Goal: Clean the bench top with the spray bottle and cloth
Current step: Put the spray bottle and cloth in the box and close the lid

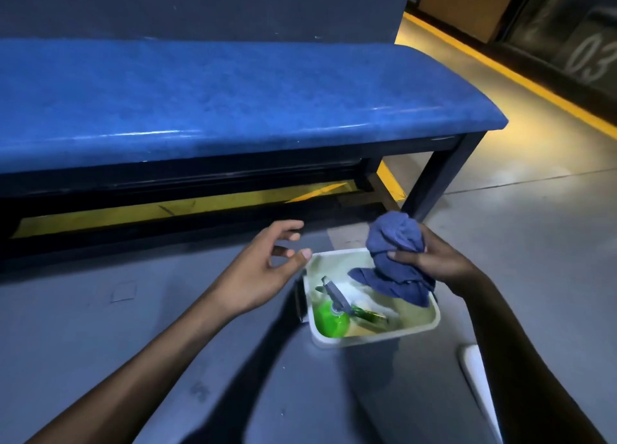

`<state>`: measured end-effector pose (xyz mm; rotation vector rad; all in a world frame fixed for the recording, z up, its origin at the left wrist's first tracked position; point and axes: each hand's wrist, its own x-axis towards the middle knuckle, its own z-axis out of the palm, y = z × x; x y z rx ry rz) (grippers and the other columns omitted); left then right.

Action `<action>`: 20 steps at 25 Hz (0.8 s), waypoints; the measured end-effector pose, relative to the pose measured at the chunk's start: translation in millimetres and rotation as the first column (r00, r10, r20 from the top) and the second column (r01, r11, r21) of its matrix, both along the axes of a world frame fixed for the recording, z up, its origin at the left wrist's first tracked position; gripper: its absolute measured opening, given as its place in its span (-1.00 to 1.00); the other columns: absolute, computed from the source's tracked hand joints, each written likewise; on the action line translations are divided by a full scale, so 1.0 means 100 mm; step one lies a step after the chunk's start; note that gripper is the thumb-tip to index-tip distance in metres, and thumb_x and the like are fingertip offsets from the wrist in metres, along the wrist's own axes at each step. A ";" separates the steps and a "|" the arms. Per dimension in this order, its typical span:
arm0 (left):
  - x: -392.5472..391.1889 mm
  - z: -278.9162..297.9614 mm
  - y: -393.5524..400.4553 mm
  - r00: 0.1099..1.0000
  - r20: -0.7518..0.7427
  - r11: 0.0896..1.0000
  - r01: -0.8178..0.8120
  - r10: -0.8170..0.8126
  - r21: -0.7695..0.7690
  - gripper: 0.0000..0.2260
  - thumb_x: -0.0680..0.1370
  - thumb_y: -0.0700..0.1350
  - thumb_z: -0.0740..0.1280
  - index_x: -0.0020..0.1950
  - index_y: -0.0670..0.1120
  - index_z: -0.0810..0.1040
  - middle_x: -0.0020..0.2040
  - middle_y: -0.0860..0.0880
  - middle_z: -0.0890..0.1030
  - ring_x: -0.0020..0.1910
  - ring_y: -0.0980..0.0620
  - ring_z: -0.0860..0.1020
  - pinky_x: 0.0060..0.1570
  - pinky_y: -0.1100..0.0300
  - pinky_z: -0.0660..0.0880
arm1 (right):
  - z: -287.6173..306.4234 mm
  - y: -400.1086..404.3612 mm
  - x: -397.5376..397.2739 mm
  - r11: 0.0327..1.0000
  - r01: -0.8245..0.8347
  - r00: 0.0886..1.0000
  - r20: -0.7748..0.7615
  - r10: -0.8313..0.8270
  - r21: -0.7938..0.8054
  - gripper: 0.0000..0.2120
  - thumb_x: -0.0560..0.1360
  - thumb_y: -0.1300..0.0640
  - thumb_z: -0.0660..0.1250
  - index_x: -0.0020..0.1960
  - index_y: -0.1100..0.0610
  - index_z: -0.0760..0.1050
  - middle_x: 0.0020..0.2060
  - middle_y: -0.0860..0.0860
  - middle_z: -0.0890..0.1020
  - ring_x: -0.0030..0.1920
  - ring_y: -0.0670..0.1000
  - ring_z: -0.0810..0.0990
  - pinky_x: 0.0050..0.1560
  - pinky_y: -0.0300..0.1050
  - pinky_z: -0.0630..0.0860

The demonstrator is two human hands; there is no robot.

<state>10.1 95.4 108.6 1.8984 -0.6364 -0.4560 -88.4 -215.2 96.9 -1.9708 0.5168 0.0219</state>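
Gripping the cloth [397, 240], the right hand [430, 260] hovers over the bin [430, 323].

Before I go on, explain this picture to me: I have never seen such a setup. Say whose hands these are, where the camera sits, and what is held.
There is no machine here. One camera is worn on a person's head and looks down at their own two bare hands. The right hand grips a crumpled blue cloth, lifted over a white tub that stands on the grey floor. In the tub stands a green spray bottle with a grey trigger. The left hand hovers beside the tub, fingers loose, holding nothing. Behind them is the blue padded bench, with nothing lying on the part in view.
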 end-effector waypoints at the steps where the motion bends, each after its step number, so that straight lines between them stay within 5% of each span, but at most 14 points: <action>1: -0.03 -0.03 0.00 1.000 -0.011 1.000 -0.005 0.005 0.008 -0.62 0.57 0.11 0.36 0.38 0.23 0.41 0.27 0.19 0.52 0.15 0.23 0.57 -0.12 0.42 0.47 | -0.15 -0.06 -0.05 0.999 0.040 0.998 -0.045 -0.040 0.003 -0.58 0.49 0.28 0.49 0.26 0.00 0.45 0.19 0.05 0.64 0.10 -0.10 0.63 0.12 -0.21 0.58; 5: -0.10 -0.11 -0.06 0.999 -0.036 0.999 -0.020 0.021 0.025 -0.66 0.58 0.10 0.36 0.35 0.21 0.44 0.25 0.20 0.53 0.13 0.22 0.58 -0.14 0.48 0.45 | -0.86 -0.11 -0.08 0.980 0.160 0.970 -0.164 -0.178 -0.121 -0.52 0.44 0.25 0.53 0.27 0.17 0.39 0.13 0.13 0.61 0.15 0.16 0.60 0.16 0.01 0.51; 9: -0.15 -0.19 -0.15 1.000 -0.022 0.999 -0.010 0.011 0.042 -0.68 0.57 0.13 0.36 0.31 0.21 0.46 0.22 0.22 0.55 0.11 0.20 0.61 -0.04 0.31 0.47 | -1.29 0.05 -0.04 0.964 0.074 0.967 -0.217 -0.132 -0.257 -0.51 0.43 0.20 0.52 0.26 0.15 0.38 0.07 0.10 0.60 0.09 0.15 0.59 0.05 -0.08 0.43; 13: -0.19 -0.23 -0.19 1.000 0.005 0.998 -0.007 0.006 0.062 -0.69 0.57 0.11 0.36 0.31 0.18 0.47 0.20 0.22 0.55 0.09 0.21 0.61 -0.15 0.46 0.40 | -1.39 0.03 0.01 0.949 -0.129 0.934 -0.356 0.019 -0.289 -0.32 0.39 0.09 0.57 0.42 0.09 0.35 0.19 0.11 0.59 0.15 0.14 0.60 0.12 -0.05 0.54; 18: -0.27 -0.25 -0.28 0.999 0.028 0.997 0.041 -0.043 0.072 -0.71 0.58 0.10 0.36 0.30 0.19 0.47 0.19 0.24 0.55 0.09 0.20 0.61 -0.07 0.30 0.45 | -0.82 -0.33 0.02 0.985 -0.151 0.957 -0.261 0.125 -0.079 -0.85 0.54 0.14 0.44 0.07 0.19 0.64 -0.13 0.07 0.73 -0.18 -0.02 0.69 -0.26 -0.26 0.59; 20: -0.27 -0.26 -0.31 0.998 0.030 0.997 0.044 -0.047 0.068 -0.72 0.58 0.09 0.37 0.29 0.19 0.48 0.18 0.23 0.55 0.08 0.19 0.61 -0.06 0.27 0.46 | -0.61 -0.64 -0.10 0.996 0.012 0.985 -0.171 -0.026 -0.085 -0.80 0.59 0.10 0.38 -0.06 0.24 0.63 -0.30 0.07 0.69 -0.33 -0.03 0.62 -0.34 -0.17 0.51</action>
